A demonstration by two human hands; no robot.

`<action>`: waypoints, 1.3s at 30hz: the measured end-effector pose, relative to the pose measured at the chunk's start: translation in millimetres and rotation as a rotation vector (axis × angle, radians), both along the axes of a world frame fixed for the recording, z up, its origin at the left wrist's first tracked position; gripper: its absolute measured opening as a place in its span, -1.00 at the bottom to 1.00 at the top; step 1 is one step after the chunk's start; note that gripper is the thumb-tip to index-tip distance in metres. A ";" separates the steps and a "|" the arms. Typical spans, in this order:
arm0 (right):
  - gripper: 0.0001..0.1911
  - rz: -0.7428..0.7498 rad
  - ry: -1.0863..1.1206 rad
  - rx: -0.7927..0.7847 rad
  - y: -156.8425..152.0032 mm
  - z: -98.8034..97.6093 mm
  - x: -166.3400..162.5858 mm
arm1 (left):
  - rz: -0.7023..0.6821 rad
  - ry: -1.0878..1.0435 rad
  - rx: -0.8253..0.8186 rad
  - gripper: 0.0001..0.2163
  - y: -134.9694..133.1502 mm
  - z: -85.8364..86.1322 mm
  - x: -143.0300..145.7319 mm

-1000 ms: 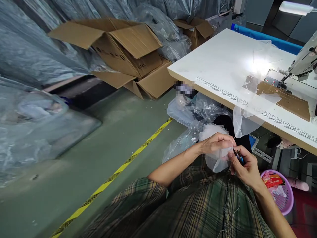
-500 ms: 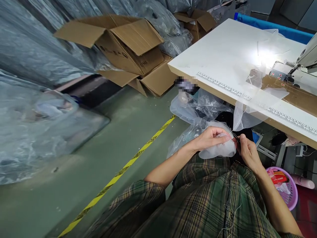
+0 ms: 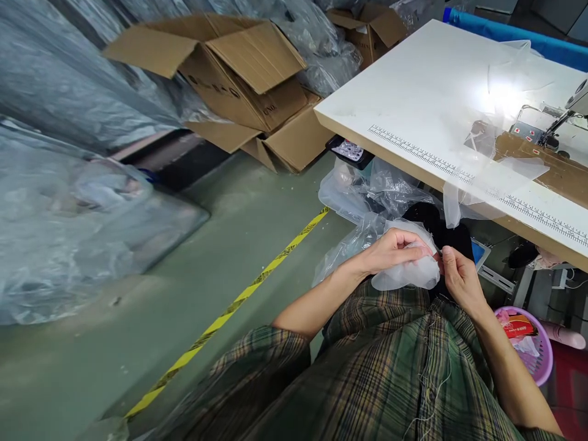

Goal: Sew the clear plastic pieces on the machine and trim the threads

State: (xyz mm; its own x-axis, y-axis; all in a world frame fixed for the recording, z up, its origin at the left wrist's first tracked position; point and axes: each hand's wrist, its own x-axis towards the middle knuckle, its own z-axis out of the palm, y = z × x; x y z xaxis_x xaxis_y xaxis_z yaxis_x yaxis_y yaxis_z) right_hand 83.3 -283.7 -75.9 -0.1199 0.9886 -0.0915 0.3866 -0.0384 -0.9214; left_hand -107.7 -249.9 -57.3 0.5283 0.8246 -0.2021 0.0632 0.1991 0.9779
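Above my lap, a piece of sheer white fabric (image 3: 407,274) is bunched up and partly folded over. My left hand (image 3: 397,250) is closed on it, thumb and fingers pinching the cloth near its upper right edge. Right beside that edge is my right hand (image 3: 462,275), closed around small dark thread snips (image 3: 440,251). Only the tip of the snips shows; my fingers cover the rest. Another sheer white strip (image 3: 452,199) hangs over the front edge of the sewing table (image 3: 413,79), apart from the cloth in my hands.
A sewing machine (image 3: 558,128) stands at the table's right, its lamp lit. Under the tabletop are a small black tray (image 3: 350,152) and clear plastic bags (image 3: 390,184). A purple basket (image 3: 544,361) sits low right. Open cardboard boxes (image 3: 243,79) and plastic sheeting (image 3: 59,233) lie left.
The hanging strip has drawn up and away from my hands toward the table. My right hand has tilted the snips, so less of them shows. The view has shifted slightly.
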 end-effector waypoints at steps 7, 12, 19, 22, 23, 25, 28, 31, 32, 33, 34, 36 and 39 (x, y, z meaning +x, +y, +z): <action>-0.37 0.088 -0.041 0.042 0.6 8.5 -5.1 | -0.064 0.003 0.015 -0.70 3.0 2.1 0.3; -0.41 0.030 -0.068 0.057 -0.6 3.3 -7.2 | -0.076 0.001 0.031 -0.70 1.5 0.7 0.1; -0.52 0.026 0.177 -0.001 -6.9 -17.6 -3.6 | -0.053 0.131 0.188 -0.70 5.5 -21.2 5.4; -0.51 -0.045 0.104 -0.034 -6.6 -34.0 2.5 | 0.043 0.348 0.517 -0.71 10.5 -40.2 8.1; -0.52 -0.098 0.064 -0.009 -5.1 -37.8 4.6 | 0.072 0.418 0.620 -0.67 12.1 -47.6 8.6; -0.54 -0.246 0.012 0.098 1.2 -40.5 7.4 | 0.101 0.502 0.766 -0.60 14.5 -62.7 9.0; -0.53 -0.413 0.037 0.298 19.3 -34.0 6.2 | 0.153 0.491 0.882 -0.60 15.6 -79.2 9.1; -0.48 -0.403 0.090 0.393 40.1 -24.9 -0.3 | 0.267 0.404 0.954 -0.69 15.2 -79.4 8.7; -0.51 -0.388 0.102 0.399 45.1 -22.9 -3.0 | 0.311 0.372 0.981 -0.73 15.1 -75.1 8.4; -0.56 -0.380 0.111 0.402 48.4 -21.3 -5.7 | 0.352 0.342 1.010 -0.76 15.2 -69.0 8.0; -0.61 -0.378 0.115 0.412 49.6 -20.0 -8.2 | 0.387 0.315 1.042 -0.79 15.5 -61.5 7.5; -0.71 -0.370 0.105 0.463 45.5 -16.5 -12.5 | 0.435 0.266 1.113 -0.82 16.3 -43.8 6.7; -0.81 -0.330 0.065 0.601 26.4 -5.8 -16.3 | 0.473 0.203 1.205 -0.83 18.7 -18.4 6.7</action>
State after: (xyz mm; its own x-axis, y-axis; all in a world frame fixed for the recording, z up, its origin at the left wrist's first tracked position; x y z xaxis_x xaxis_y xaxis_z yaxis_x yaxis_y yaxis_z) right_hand 67.0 -257.3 -81.7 0.2092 0.8511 0.4815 0.3854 0.3808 -0.8405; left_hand -101.0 -231.2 -75.8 0.1874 0.6384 0.7465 0.3948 -0.7449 0.5379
